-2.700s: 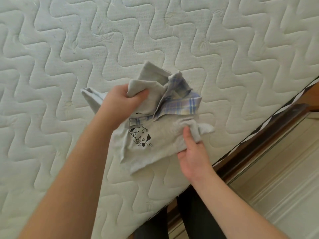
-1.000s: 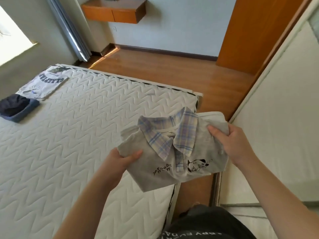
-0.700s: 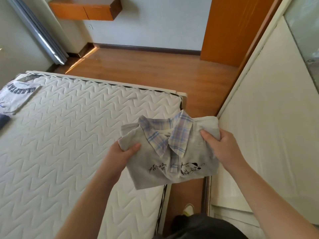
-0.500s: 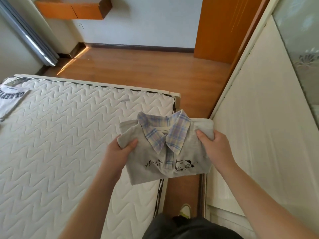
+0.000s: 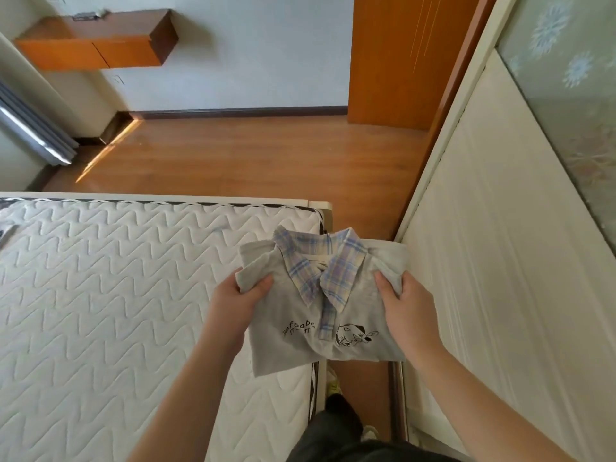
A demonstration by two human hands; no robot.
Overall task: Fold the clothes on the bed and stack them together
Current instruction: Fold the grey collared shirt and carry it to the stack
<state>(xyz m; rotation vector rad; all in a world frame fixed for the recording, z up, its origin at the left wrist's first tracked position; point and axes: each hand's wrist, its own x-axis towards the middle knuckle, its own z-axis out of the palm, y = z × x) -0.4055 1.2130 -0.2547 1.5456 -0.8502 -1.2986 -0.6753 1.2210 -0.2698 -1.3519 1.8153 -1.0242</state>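
Observation:
A folded grey shirt with a blue plaid collar and a small black dog print is held in the air over the right edge of the white quilted mattress. My left hand grips its left shoulder, thumb on top. My right hand grips its right shoulder the same way. A sliver of another garment shows at the far left edge of the bed.
A narrow strip of wooden floor runs between the bed and a cream wardrobe on the right. An orange door and a wall-mounted wooden cabinet stand at the far wall. My dark trousers fill the bottom edge.
The shirt has been lifted off the mattress and turned collar-up between both hands. My view has swung right, so the folded clothes at the bed's far left have slid almost out of sight.

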